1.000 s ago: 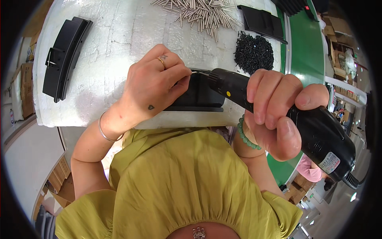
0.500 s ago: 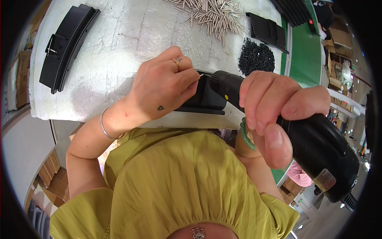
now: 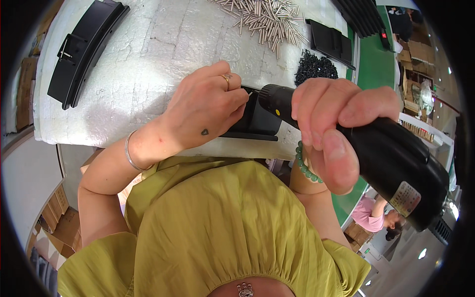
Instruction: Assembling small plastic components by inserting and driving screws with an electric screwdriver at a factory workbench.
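My right hand (image 3: pixel 336 114) is wrapped round a black electric screwdriver (image 3: pixel 396 158), which slants down to the left. Its nose ends close to the fingertips of my left hand (image 3: pixel 203 109), over a black plastic part (image 3: pixel 264 121) at the table's near edge. The left hand's fingers are curled into a pinch, and what they hold is hidden behind them. A short silvery tip shows between those fingers and the screwdriver's nose; I cannot tell whether it is the bit or a pin.
A curved black part (image 3: pixel 86 54) with a metal pin on it lies at the left. At the back are a heap of metal pins (image 3: pixel 272 24), a pile of black screws (image 3: pixel 314 69) and a black plate (image 3: pixel 330 43). Farther right, a person in pink (image 3: pixel 367 214) sits.
The screwdriver's rear end has swung slightly up, and my right hand has shifted a little up and left with it. My left hand stays almost in place, still pinched.
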`<state>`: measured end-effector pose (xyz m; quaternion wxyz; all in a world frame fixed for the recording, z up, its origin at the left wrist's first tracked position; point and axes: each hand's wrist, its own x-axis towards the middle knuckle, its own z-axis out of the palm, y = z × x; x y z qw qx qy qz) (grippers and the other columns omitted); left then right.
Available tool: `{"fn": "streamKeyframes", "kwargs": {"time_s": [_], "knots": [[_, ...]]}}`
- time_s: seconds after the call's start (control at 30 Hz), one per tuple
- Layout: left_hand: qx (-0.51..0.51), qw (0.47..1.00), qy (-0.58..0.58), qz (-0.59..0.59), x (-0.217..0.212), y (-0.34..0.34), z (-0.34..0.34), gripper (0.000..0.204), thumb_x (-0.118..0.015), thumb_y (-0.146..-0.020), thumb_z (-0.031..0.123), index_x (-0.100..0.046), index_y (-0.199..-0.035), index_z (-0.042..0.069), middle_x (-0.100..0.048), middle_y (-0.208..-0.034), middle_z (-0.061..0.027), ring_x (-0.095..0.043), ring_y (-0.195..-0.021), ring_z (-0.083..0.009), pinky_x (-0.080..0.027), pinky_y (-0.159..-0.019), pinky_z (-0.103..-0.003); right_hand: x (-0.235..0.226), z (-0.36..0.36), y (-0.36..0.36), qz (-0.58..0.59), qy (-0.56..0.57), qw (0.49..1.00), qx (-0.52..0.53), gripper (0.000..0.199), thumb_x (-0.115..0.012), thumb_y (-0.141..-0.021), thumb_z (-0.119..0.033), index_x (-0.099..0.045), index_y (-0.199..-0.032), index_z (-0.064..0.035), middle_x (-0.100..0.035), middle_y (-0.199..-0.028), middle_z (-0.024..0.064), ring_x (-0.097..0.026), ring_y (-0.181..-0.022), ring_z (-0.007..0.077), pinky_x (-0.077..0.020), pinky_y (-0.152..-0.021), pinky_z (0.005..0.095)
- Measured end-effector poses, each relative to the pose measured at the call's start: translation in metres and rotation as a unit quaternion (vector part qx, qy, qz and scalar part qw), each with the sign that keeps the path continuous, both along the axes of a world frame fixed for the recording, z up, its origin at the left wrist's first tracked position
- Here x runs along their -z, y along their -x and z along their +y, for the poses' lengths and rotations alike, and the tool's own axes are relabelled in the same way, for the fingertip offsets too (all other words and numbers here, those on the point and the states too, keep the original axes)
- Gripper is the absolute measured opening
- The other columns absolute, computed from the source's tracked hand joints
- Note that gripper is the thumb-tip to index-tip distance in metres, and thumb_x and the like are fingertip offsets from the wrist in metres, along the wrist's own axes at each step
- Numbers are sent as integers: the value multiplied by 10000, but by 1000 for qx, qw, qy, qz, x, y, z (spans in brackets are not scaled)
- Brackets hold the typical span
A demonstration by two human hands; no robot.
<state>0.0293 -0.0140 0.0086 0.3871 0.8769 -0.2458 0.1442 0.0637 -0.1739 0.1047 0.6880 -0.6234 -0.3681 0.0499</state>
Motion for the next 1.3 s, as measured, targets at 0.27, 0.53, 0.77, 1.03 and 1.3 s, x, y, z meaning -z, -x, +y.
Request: {"fn": "streamKeyframes", "kwargs": {"time_s": [0.27, 0.53, 0.77, 1.03, 1.3], "knots": [[3, 1000, 3, 9, -20, -1, 8, 431, -784, -605, 139, -642, -1009, 91, -587, -906, -72, -548, -900, -259, -468, -762, -336, -26, -47, -14, 40, -176, 983, -14, 326, -518, -718, -109, -538, -1040, -64, -425, -637, -59, -398, -556, 66, -322, -630, 268], [129, 795, 388, 447, -57, -13, 65, 602, -689, -807, 247, -460, -1311, 13, -619, -1092, -170, -631, -918, -252, -492, -857, -358, -24, -97, -14, 4, -283, 954, 104, 308, -511, -771, -109, -531, -1074, -54, -386, -641, -34, -391, -583, 90, -307, -651, 284], [-200, 910, 333, 144, -91, 6, 158, 526, -724, -774, 222, -544, -1228, 25, -610, -1036, -64, -602, -865, -174, -490, -771, -283, 4, -105, -18, 49, -308, 938, 152, 266, -494, -771, -93, -510, -1031, -36, -364, -625, -22, -377, -575, 88, -300, -656, 278], [-427, 849, -311, 22, -59, 7, 189, 590, -753, -684, 461, -613, -1189, 190, -580, -1076, -174, -545, -1005, -332, -483, -805, -406, 24, -92, -28, 89, -321, 933, 136, 287, -479, -746, -112, -495, -1024, -40, -354, -630, -15, -351, -574, 88, -290, -637, 277], [-338, 866, -356, 99, -56, 6, 186, 802, -675, -726, 578, -398, -1390, 223, -437, -1296, -250, -478, -1095, -398, -446, -880, -433, 32, -95, -29, 101, -335, 923, 161, 300, -481, -724, -110, -482, -1011, -25, -357, -621, -10, -358, -563, 91, -296, -630, 272]]}}
